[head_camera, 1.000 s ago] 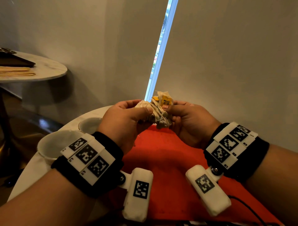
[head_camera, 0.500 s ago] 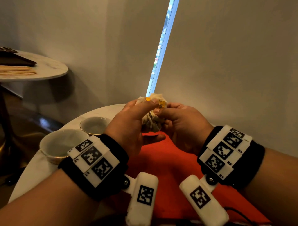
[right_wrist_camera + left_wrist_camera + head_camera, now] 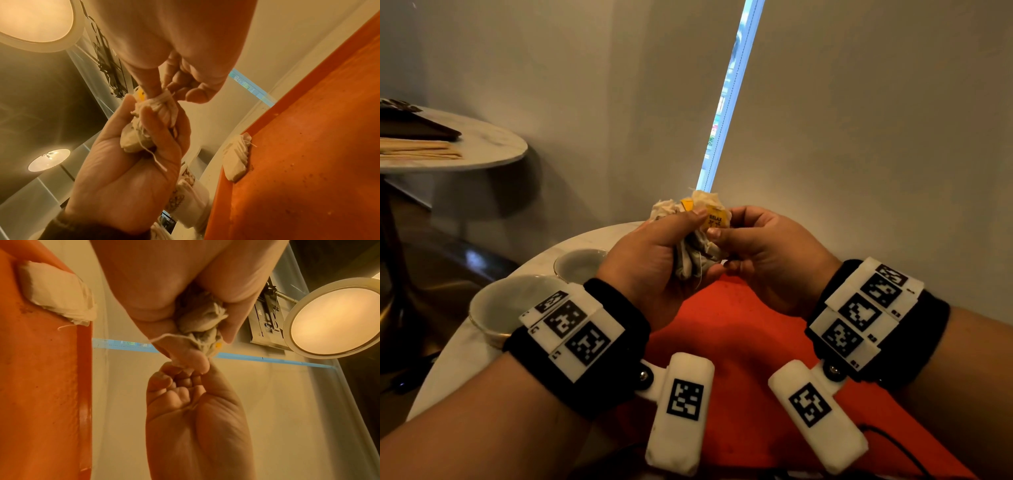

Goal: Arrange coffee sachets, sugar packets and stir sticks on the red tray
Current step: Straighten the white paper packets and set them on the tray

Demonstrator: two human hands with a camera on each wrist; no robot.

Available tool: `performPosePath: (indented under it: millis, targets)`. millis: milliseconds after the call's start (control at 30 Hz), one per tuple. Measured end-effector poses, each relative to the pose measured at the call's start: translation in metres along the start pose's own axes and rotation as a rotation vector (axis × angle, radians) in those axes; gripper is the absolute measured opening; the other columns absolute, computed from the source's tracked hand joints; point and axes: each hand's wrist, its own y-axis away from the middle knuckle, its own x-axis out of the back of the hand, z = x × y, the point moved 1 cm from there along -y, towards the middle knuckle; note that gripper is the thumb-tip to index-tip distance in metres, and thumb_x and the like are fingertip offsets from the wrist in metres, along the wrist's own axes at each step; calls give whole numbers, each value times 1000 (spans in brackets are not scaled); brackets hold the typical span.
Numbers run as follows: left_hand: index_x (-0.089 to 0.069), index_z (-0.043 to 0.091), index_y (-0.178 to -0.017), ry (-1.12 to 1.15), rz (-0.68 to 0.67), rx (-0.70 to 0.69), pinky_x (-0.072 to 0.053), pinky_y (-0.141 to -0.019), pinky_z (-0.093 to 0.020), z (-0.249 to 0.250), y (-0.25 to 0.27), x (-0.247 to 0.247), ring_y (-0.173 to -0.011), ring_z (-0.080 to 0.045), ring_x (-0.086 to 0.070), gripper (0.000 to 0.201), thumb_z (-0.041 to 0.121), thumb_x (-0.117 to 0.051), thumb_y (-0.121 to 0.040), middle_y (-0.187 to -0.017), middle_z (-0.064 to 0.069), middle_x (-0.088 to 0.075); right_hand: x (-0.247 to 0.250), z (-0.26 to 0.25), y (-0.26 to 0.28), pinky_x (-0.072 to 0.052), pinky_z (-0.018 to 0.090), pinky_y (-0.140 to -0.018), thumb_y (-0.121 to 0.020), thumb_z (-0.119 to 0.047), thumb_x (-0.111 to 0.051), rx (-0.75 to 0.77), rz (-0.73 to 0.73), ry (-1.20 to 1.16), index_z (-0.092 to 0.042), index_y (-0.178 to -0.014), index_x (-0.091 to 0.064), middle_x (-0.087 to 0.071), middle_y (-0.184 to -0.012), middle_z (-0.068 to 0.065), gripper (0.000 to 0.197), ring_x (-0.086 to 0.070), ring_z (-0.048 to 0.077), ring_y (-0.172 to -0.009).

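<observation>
A: Head view first: I've got a bundle of tea bags up in the air above the far end of the red tray, clear of its surface. The left hand is wrapped round the lower part of the bundle, fingers curled tight. The right hand pinches the top of it between thumb and forefinger, just under a yellow tag.

B: Any strings loose?

A: Yes, one thread trails across my left palm in the right wrist view. The same view shows a separate flat tea bag lying on the tray's rim, well apart from the hands.

B: What's beside the tray?

A: Two white cups on the marble table, left of the tray. Further left stands another round table carrying a dark folder and some tan sticks.
</observation>
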Motion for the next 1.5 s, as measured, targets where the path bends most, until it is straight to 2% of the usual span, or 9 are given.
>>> performPosePath:
  millis: [267, 633, 733, 833, 1033, 1133, 1267, 1367, 1500]
  targets:
    - [-64, 5, -123, 23, 117, -4, -52, -48, -23, 3, -2, 2, -54, -15, -63, 32, 21, -59, -95, -84, -12, -67, 9, 6, -4, -50, 24, -54, -88, 5, -64, 13, 52, -5, -7, -100, -61, -71, -76, 4, 17, -68, 12, -63]
    - [-67, 15, -114, 82, 289, -282, -54, -53, -27, 29, 0, 7, -59, -15, -68, 22, 16, -65, -93, -82, -4, -72, 43, 27, -38, -46, 28, -53, -93, -7, -60, -181, 224, 258, -6, -100, -65, -69, -94, 17, 8, -66, 22, -72]
    - [-66, 16, -110, 110, 298, -310, -54, -52, -27, 32, 2, 8, -58, -16, -68, 17, 16, -65, -93, -79, -3, -72, 44, 46, -52, -52, 34, -58, -89, -9, -64, -290, 130, 576, -14, -84, -63, -66, -91, 12, 7, -64, 27, -80]
    - [-67, 18, -103, 95, 303, -307, -55, -53, -27, 30, 3, 7, -61, -16, -69, 11, 15, -66, -92, -81, -3, -73, 33, 60, -57, -59, 43, -87, -86, -14, -66, -362, -41, 863, -22, -83, -61, -70, -101, 10, 10, -68, 29, -92]
    - [-67, 17, -104, 66, 310, -281, -55, -52, -27, 26, 1, 6, -59, -17, -69, 12, 15, -65, -93, -79, -4, -73, 19, 80, -74, -60, 37, -78, -73, -14, -71, -485, -107, 793, -16, -107, -68, -69, -114, 12, 34, -66, 24, -90]
    - [-68, 17, -103, 65, 304, -272, -55, -51, -27, 25, 2, 5, -57, -16, -68, 11, 14, -65, -93, -75, -3, -73, 20, 81, -82, -60, 41, -86, -87, -10, -66, -429, -87, 812, -15, -103, -66, -68, -112, 14, 17, -67, 29, -94]
    - [-67, 16, -105, 73, 296, -257, -55, -53, -28, 24, 1, 6, -60, -17, -71, 12, 14, -66, -92, -76, -4, -75, 22, 81, -88, -61, 37, -81, -92, -16, -66, -425, -30, 821, -2, -117, -69, -73, -105, 14, 28, -70, 25, -84]
    - [-67, 16, -103, 73, 303, -253, -56, -53, -29, 25, 0, 8, -60, -17, -71, 11, 15, -66, -92, -75, -4, -75, 19, 67, -83, -55, 32, -78, -88, -27, -70, -313, -26, 1132, -12, -105, -76, -76, -99, 7, 23, -70, 20, -86]
    - [-66, 18, -100, 61, 306, -254, -56, -53, -28, 25, 1, 5, -59, -16, -70, 8, 15, -65, -93, -74, -3, -74, 15, 47, -66, -46, 25, -83, -91, -15, -60, -183, -187, 1276, -18, -118, -74, -71, -118, -1, 31, -63, 15, -102]
